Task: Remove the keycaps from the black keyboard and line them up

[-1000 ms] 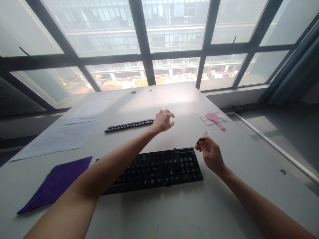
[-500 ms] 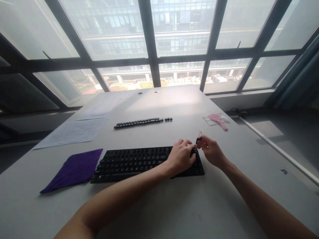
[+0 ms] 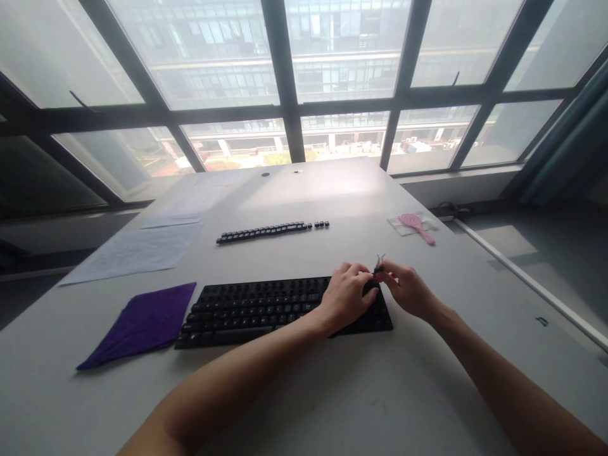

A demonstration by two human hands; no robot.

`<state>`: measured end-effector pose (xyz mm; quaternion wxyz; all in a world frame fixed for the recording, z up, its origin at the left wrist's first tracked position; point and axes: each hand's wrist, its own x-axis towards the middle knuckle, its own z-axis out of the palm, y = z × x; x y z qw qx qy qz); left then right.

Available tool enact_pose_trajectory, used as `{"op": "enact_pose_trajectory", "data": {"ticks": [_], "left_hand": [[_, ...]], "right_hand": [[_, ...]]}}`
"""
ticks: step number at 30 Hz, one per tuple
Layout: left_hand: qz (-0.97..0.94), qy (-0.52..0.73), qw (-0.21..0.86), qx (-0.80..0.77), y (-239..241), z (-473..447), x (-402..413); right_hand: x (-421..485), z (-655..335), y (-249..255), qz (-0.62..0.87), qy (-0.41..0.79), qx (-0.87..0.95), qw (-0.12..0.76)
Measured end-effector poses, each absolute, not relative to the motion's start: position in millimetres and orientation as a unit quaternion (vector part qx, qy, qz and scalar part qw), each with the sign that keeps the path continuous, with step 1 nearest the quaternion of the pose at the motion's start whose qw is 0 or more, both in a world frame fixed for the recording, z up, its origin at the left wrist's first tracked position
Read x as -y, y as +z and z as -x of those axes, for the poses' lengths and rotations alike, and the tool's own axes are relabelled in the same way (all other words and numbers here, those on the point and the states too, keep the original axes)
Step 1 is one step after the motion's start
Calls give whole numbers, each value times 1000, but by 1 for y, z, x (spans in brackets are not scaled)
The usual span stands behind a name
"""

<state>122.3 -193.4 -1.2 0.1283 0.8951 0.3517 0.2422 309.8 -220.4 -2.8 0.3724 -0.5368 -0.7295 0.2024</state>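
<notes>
A black keyboard (image 3: pixel 266 307) lies on the white table (image 3: pixel 332 392) in front of me. My right hand (image 3: pixel 406 288) pinches a small wire keycap puller (image 3: pixel 379 265) over the keyboard's right end. My left hand (image 3: pixel 348 294) is curled beside it, fingertips pressed at the puller's lower end and the keys under it; whether it grips a keycap is hidden. A row of removed black keycaps (image 3: pixel 270 230) lies farther back on the table.
A purple cloth (image 3: pixel 142 323) lies left of the keyboard. Paper sheets (image 3: pixel 137 248) sit at the left rear. A pink hairbrush (image 3: pixel 414 225) rests on a clear bag at the right. Large windows stand behind the table, whose right edge drops to the floor.
My left hand has come back from the keycap row to the keyboard's right end, leaving a few more keycaps there. The right hand with the puller has lowered onto the keys.
</notes>
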Motion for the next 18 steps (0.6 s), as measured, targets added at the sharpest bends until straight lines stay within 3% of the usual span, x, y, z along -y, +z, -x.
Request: {"op": "enact_pose_trajectory", "data": {"ticks": [6, 18], "left_hand": [[-899, 209, 128, -364, 2, -125, 188], [-875, 247, 161, -384, -6, -129, 181]], "right_hand": [[224, -314, 4, 526, 175, 767, 322], [219, -316, -11, 543, 205, 689, 435]]}}
